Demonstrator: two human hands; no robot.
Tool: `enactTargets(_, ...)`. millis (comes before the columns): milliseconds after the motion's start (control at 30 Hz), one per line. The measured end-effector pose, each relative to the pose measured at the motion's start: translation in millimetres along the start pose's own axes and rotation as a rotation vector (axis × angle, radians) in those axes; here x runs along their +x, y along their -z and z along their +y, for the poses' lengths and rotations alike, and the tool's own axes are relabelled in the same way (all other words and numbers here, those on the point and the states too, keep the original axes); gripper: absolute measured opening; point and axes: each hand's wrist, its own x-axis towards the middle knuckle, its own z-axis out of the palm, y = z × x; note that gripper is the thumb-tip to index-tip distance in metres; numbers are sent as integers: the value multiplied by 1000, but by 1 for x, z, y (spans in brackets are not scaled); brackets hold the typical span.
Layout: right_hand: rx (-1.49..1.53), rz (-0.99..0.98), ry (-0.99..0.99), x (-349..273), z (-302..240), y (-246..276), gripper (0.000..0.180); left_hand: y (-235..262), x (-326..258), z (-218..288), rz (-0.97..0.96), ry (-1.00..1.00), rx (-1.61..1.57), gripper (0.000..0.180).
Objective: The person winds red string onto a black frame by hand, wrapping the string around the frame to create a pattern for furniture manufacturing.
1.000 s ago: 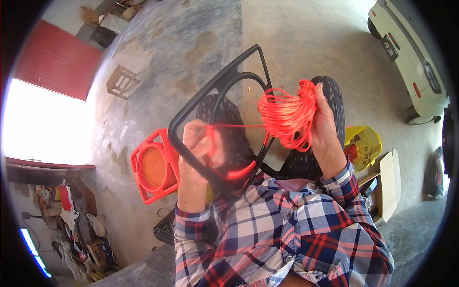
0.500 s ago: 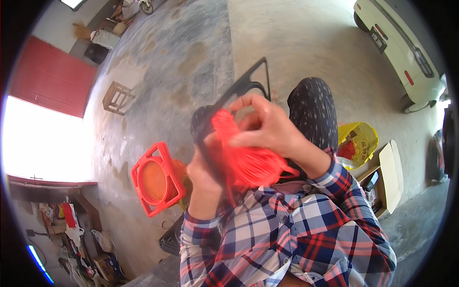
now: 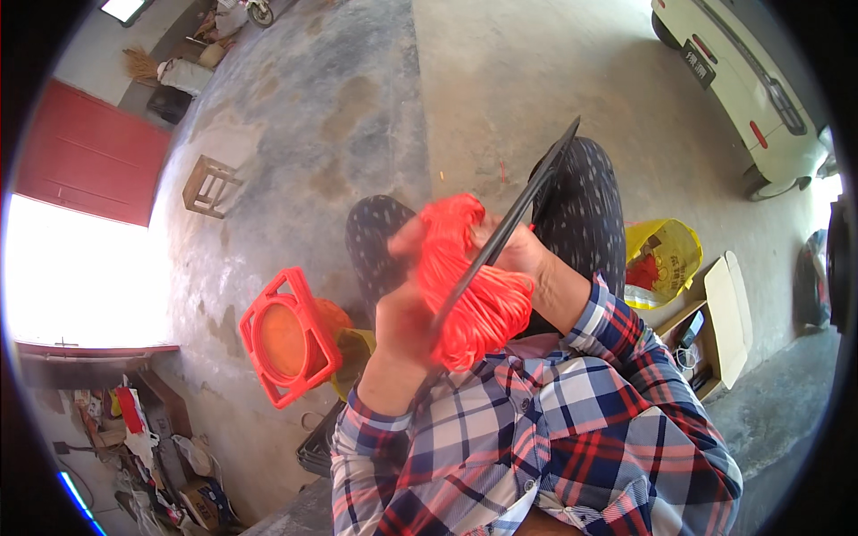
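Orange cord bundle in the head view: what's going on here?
A seated person in a plaid shirt holds a thick bundle of orange cord against a flat black frame, which is seen edge-on. The left hand grips the bundle from below, and the right hand presses on it from the far side. Beside the person's knee on the concrete floor stands an orange reel. A yellow bag and an open cardboard box lie to the right.

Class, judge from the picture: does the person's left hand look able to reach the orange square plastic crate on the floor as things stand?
Probably yes, but not freely: the orange square plastic crate sits unobstructed beside the left knee, yet the left hand is occupied gripping the bundle of orange cord.
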Motion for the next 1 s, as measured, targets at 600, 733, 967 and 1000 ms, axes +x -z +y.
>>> enactTargets(600,113,-195,505,-94,-88,-16,29,31,-25,65,139,-448,563,26)
enactTargets(733,48,-141,519,-128,-109,-5,34,27,-31,69,247,-548,625,33)
enactTargets(967,-199,193,579,-140,-105,10,47,25,-33,72,169,-563,748,32)
enactTargets(1000,-197,191,577,-141,-104,16,47,27,-35,72,171,-566,750,32)
